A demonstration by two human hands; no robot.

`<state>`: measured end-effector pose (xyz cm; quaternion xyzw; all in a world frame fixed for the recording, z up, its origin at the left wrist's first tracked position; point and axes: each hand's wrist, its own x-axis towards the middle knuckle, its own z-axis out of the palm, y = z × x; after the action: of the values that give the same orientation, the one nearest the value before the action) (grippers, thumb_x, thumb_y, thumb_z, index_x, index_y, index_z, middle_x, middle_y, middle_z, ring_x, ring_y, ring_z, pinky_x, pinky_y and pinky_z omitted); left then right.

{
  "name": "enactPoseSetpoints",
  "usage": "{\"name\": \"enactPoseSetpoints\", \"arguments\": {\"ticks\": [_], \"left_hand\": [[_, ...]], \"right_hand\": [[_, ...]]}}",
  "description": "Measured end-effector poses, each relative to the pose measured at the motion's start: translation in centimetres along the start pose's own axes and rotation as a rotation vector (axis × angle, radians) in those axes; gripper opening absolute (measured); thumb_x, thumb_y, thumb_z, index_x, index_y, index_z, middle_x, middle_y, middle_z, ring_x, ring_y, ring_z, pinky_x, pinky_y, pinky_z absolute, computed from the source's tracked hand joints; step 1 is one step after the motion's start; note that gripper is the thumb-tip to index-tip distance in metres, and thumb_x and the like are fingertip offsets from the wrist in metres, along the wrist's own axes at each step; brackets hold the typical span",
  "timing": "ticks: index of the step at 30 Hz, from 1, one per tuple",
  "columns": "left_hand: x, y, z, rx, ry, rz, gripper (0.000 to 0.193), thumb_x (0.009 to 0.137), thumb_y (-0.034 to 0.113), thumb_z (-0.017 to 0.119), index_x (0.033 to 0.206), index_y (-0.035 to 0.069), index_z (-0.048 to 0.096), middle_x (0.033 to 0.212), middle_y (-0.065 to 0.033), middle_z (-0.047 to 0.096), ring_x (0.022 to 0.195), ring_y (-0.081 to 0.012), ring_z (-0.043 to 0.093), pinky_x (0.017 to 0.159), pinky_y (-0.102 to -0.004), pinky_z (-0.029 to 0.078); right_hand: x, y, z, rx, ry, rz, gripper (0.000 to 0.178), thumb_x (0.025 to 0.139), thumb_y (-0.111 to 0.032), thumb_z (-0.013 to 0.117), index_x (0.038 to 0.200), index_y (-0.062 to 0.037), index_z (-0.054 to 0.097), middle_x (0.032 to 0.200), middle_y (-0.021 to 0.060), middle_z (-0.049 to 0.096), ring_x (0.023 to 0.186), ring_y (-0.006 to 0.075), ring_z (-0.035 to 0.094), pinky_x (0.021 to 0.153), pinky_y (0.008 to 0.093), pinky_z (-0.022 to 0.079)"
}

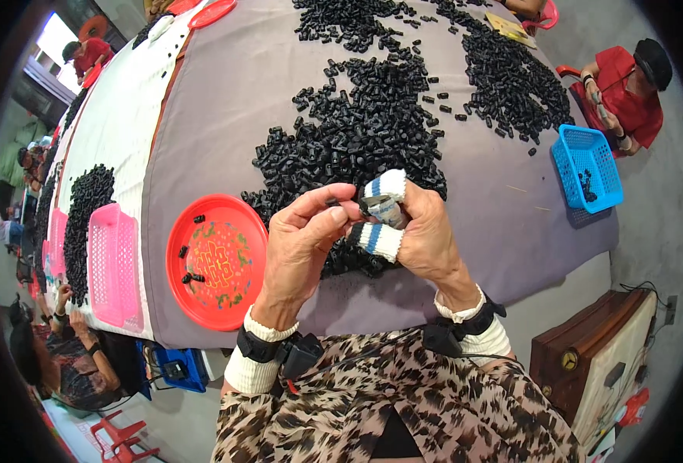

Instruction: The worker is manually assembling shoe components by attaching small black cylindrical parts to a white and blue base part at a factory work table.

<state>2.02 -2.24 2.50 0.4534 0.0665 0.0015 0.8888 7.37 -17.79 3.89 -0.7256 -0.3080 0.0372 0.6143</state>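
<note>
Both of my hands meet over the near edge of a large heap of small black cylindrical pieces (pixel 349 131). My left hand (pixel 303 235) is closed in a pinch, with a small black piece (pixel 332 202) between thumb and fingertips. Facing it, my right hand (pixel 430 239) is also closed, and its thumb and forefinger wear white knitted finger sleeves (pixel 380 238) with blue stripes. Something dark shows between those covered fingertips, too small to make out. To the left lies a round red plate (pixel 258 255) with a few black pieces on it.
A pink basket (pixel 113 270) stands left, beside another black heap (pixel 90 208). At the far right are a blue basket (pixel 608 181) with some pieces and a person in red (pixel 627 92). Another person (pixel 71 355) works at lower left. A brown wooden cabinet (pixel 581 339) stands lower right.
</note>
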Motion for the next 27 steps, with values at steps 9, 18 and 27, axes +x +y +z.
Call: {"name": "enactPoseSetpoints", "arguments": {"ticks": [9,18,27], "left_hand": [[0.5,-0.5,-1.0,-0.26,-0.048,-0.014,0.024,0.087,0.007,0.055,0.11,0.0,0.054,0.097,-0.0112,0.062,0.086,-0.0178,0.061,0.075,-0.0276,0.049],[0.3,-1.3,-0.9,-0.36,-0.078,-0.012,0.025,0.087,0.008,0.056,0.111,0.0,0.054,0.096,-0.0084,0.061,0.087,-0.0142,0.059,0.077,-0.0268,0.048],[0.1,-1.3,-0.9,-0.303,-0.078,-0.004,0.026,0.087,0.007,0.056,0.111,-0.001,0.054,0.098,-0.008,0.061,0.087,-0.0117,0.058,0.078,-0.0244,0.048]], "right_hand": [[-0.3,-0.2,0.6,0.087,0.083,0.032,0.024,0.071,-0.006,0.069,0.091,-0.0024,0.057,0.076,0.0042,0.065,0.065,0.0075,0.059,0.059,0.0225,0.048],[-0.6,0.6,1.2,0.147,0.087,0.072,0.022,0.073,-0.003,0.066,0.092,-0.0006,0.057,0.076,0.0053,0.064,0.066,0.0079,0.059,0.059,0.0231,0.048],[-0.9,1.5,1.7,0.086,0.133,-0.035,0.022,0.071,-0.004,0.068,0.09,-0.0007,0.058,0.073,0.0076,0.062,0.064,0.0121,0.06,0.057,0.0253,0.048]]}}
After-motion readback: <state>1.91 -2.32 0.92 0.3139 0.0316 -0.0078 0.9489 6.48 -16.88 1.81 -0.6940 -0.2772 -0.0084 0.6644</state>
